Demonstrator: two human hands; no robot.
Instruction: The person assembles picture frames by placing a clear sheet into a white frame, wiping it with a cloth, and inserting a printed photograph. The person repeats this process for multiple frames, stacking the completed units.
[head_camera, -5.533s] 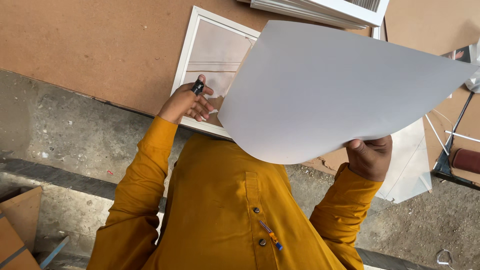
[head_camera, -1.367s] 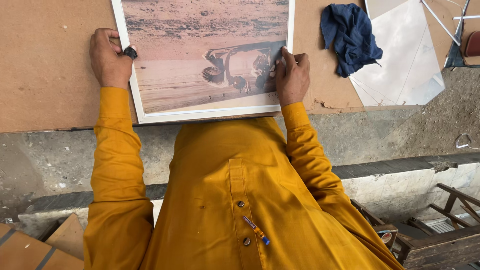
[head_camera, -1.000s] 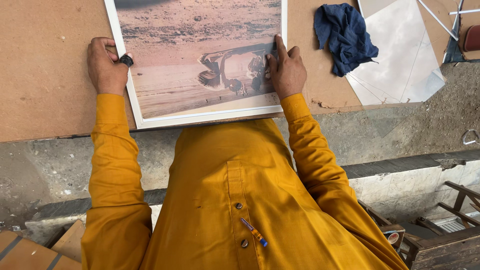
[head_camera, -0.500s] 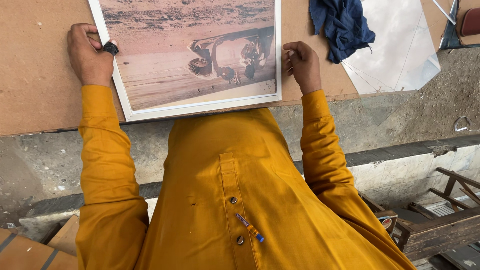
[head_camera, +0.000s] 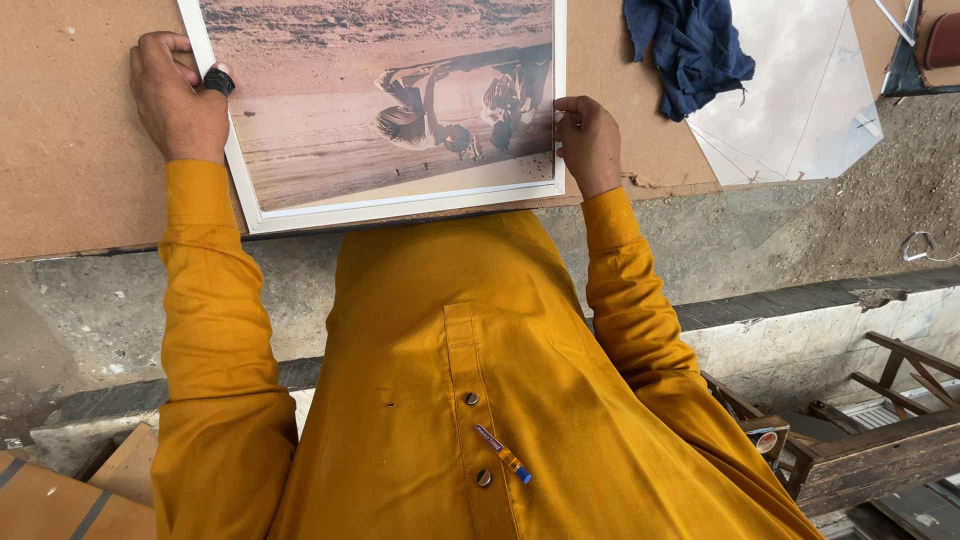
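**Head view: framed picture held at both side edges on a brown board**

Head-camera footage shows a white-framed picture (head_camera: 385, 110) lying flat on a brown board (head_camera: 70, 130), which rests on a rough concrete ledge (head_camera: 780, 230). The print, a sandy beach scene, is seen upside down from this viewpoint, and the top of the frame is cut off by the picture edge.

The left hand (head_camera: 178, 100) is closed around the frame's left rail, with a small black object (head_camera: 218, 81) pinched between thumb and fingers against the white edge; what that object is cannot be told. The right hand (head_camera: 588, 140) is curled at the frame's right rail near its lower corner, fingertips touching the edge. Whether it is truly clamped on or only steadying cannot be told for certain.

The frame is judged to be stiff, flat and fairly light, with thin rails that could flex or part at the corners if twisted. If the front is glazed, which is not clear here, it would be fragile and easily smudged. The safest hold is judged to be on two opposite rails, as now, with fingers kept off the print face.

A crumpled blue cloth (head_camera: 690, 50) and a large pale sheet (head_camera: 800, 100) lie to the right, apart from the frame. A pen (head_camera: 503, 454) is clipped on the mustard shirt (head_camera: 450, 400).
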